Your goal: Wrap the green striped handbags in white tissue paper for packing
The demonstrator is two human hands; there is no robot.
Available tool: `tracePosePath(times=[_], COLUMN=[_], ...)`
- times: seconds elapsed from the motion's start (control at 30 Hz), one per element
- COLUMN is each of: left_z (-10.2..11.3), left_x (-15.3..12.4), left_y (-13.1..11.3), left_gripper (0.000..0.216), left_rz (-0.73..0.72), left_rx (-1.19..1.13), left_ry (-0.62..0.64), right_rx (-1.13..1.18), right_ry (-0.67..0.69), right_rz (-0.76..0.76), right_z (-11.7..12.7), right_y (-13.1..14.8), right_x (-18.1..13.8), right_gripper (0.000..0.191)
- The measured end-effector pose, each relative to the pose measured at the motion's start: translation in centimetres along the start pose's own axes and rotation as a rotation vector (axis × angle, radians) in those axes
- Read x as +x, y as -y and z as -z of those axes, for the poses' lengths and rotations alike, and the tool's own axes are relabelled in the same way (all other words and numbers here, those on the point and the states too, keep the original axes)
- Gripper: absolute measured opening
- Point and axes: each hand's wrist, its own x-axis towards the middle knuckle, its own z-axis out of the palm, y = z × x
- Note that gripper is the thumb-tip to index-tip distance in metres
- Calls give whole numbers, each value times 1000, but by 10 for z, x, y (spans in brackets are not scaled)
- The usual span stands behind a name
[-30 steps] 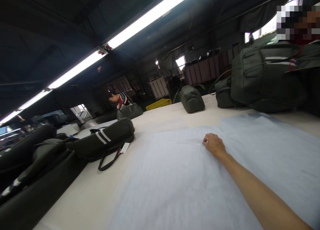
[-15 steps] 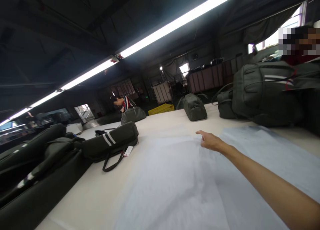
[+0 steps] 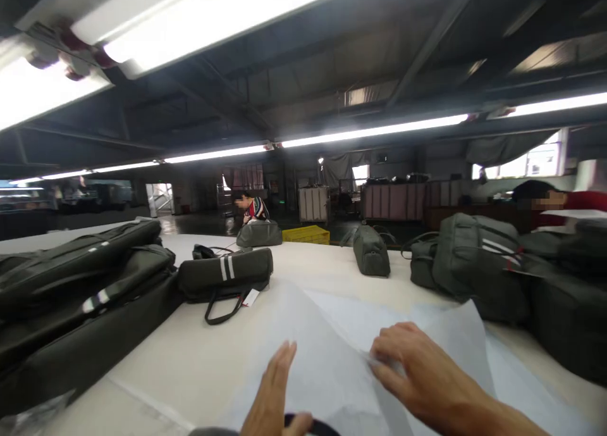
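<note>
Thin white tissue paper [image 3: 327, 354], light, limp and easily torn by the look of it, lies on the pale counter [image 3: 190, 366], where the right hand [image 3: 417, 376] pinches a raised fold and the left hand [image 3: 272, 395] rests flat, fingers straight.

No text, brand, number or sign can be read anywhere. A small white tag [image 3: 250, 297] hangs from the striped dark bag [image 3: 226, 273] lying on the surface well beyond the fingers and to their left, but any print on it is too small to make out. The two white stripes on that bag are plain bands, not letters. The thin pale sheet [image 3: 327, 354] under the fingers bears no visible print.
</note>
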Motion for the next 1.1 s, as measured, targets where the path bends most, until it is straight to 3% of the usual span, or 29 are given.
tracePosePath(times=[0.13, 0.2, 0.3, 0.4, 0.57, 0.63, 0.7, 0.87, 0.97, 1.03, 1.1], left_z=[46, 68, 100, 138, 190, 192, 180, 122, 95, 88, 95], left_x=[67, 93, 101, 64, -45, -83, -112, -156, -168, -173, -174], left_y=[-7, -2, 15, 35, 58, 61, 60, 58, 64, 67, 69], left_gripper=[90, 68, 28, 28, 24, 28, 30, 32, 28, 25, 18], left_rz=[-332, -511, -601, -676, -929, -975, -967, -898, -859, -858, -791], left_rx=[294, 363, 328, 305, 327, 280, 212, 81, 99, 122, 135], left_ry=[-249, -296, -305, -316, -452, -429, -402, -408, -370, -287, -74], right_rx=[10, -54, -191, -298, -342, -371, -437, -527, -501, -467, -434], right_ry=[14, 6, -57, -127, -208, -220, -229, -290, -337, -365, -379], right_rz=[163, 244, 304, 286, 195, 199, 218, 282, 230, 178, 136], right_z=[25, 37, 53, 60, 42, 22, -5, -82, -111, -119, -121], right_y=[60, 88, 122, 144, 170, 177, 180, 162, 148, 144, 146], right_x=[-49, -67, -92, -117, -171, -192, -211, -245, -257, -260, -261], right_gripper=[14, 14, 15, 18, 21, 23, 23, 21, 26, 29, 31])
